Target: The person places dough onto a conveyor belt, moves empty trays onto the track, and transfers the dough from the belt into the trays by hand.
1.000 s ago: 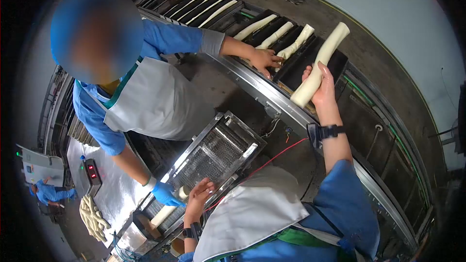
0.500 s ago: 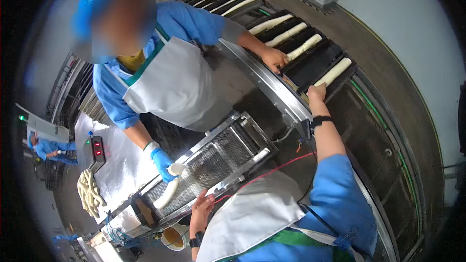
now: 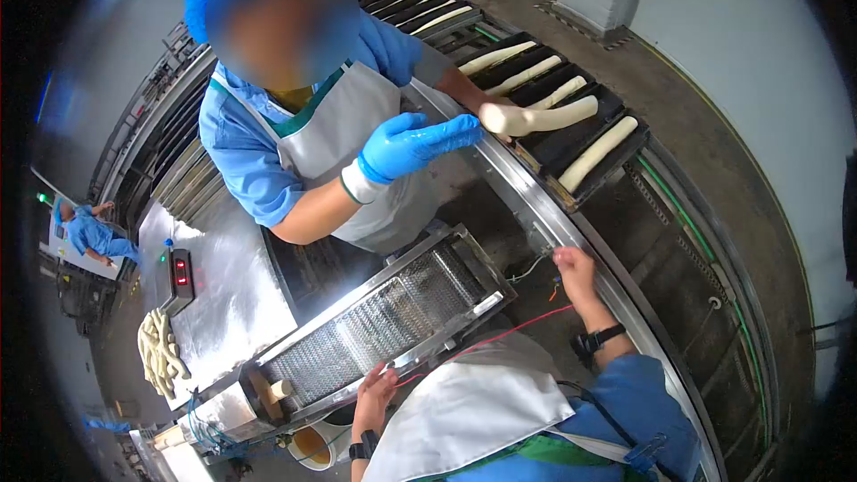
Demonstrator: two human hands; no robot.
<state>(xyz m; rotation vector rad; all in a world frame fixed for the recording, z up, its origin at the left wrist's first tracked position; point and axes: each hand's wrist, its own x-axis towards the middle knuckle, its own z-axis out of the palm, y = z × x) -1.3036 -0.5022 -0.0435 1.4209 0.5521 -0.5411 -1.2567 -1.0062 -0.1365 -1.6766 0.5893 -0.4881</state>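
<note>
My right hand (image 3: 577, 275), its fingers curled together with nothing visible in them, hangs over the metal rail (image 3: 607, 254) below the baking pans. Beside the near edge of the mesh conveyor (image 3: 375, 321), my left hand (image 3: 373, 393) is empty, its fingers loosely apart. A dough roll (image 3: 598, 156) lies in the nearest dark pan (image 3: 632, 145). Across from me, a co-worker's blue-gloved hand (image 3: 415, 145) is stretched out beside another dough roll (image 3: 540, 118), which slants over a pan; the co-worker's other hand is mostly hidden behind it.
More pans with dough rolls (image 3: 527, 76) line the curved track. A small piece of dough (image 3: 281, 389) shows at the conveyor's lower end. A dough pile (image 3: 159, 353) and a red-digit display (image 3: 181, 272) are on the steel table (image 3: 232, 286). A bucket (image 3: 312, 446) stands below.
My right hand has left the dough roll in the nearest pan and drawn back toward me. The co-worker's gloved hand has moved from the conveyor to the pans, where a dough roll now slants.
</note>
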